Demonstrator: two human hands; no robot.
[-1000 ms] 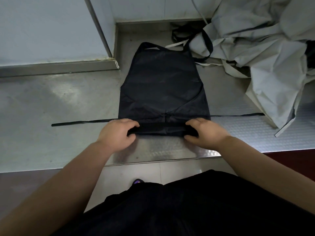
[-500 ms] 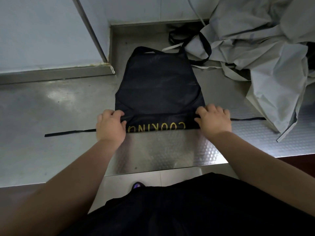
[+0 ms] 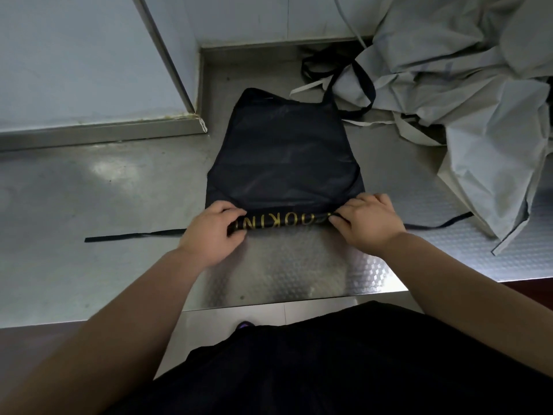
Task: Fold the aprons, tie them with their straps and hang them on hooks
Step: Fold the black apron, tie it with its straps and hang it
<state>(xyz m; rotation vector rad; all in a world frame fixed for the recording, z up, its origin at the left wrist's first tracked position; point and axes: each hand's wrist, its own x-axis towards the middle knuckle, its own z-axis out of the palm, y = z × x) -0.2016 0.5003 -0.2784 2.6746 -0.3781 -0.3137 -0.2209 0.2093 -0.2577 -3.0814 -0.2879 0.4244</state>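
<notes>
From my remote seat, the biggest thing I see is the brushed stainless-steel surface (image 3: 89,265), which runs the full width of the view and has an embossed, diamond-patterned patch near its front edge. A white wall panel (image 3: 74,55) with a metal kick strip closes off its far left. On the far right lies a crumpled heap of pale grey aprons (image 3: 478,115), with a black loop strap (image 3: 363,85) and thin grey ties trailing from its left side.

The black fabric apron (image 3: 284,157) lies flat in the middle of the surface. Its neck end points away from me, close to the grey heap, and its long sides are folded inward. Its near end is turned over into a narrow roll that shows gold lettering (image 3: 278,223), upside down from where I look.

That roll sits right inside both grips. The left grip (image 3: 212,232) is clamped on the left end of the roll, fingers curled over the top and thumb under the near side. The right grip (image 3: 366,224) is clamped on the right end, fingers draped over the fold and thumb pinching the edge. The rest of the apron stretches away beyond the knuckles.

A thin black waist strap (image 3: 128,236) runs out flat to the left from under the left grip. A matching black strap (image 3: 443,222) runs right from behind the right grip, reaching the edge of the grey heap.
</notes>
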